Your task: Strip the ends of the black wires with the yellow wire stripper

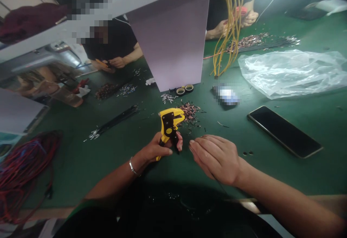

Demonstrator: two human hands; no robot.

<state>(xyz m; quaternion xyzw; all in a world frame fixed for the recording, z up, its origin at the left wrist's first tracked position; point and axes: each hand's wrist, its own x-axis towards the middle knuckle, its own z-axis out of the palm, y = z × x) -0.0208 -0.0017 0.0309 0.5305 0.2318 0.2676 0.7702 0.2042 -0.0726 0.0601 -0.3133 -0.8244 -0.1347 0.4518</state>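
A yellow-and-black wire stripper (pixel 169 128) is being clenched in the left hand (pixel 157 149), held above a dark green work mat (pixel 81 173) and just beside the clippings. The right hand (pixel 215 158) is poised nearby over the mat, its fingertips (pixel 191 147) drawn together, though whether they are grasping anything cannot be told. A black smartphone (pixel 284 131) is lying to the right, while a loose heap of copper-coloured wire clippings (pixel 189 112) is lying just beyond the stripper.

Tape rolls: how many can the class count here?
2: a black roll and another side by side on the green bench, beyond the yellow wire stripper; others may hide behind the pale panel.
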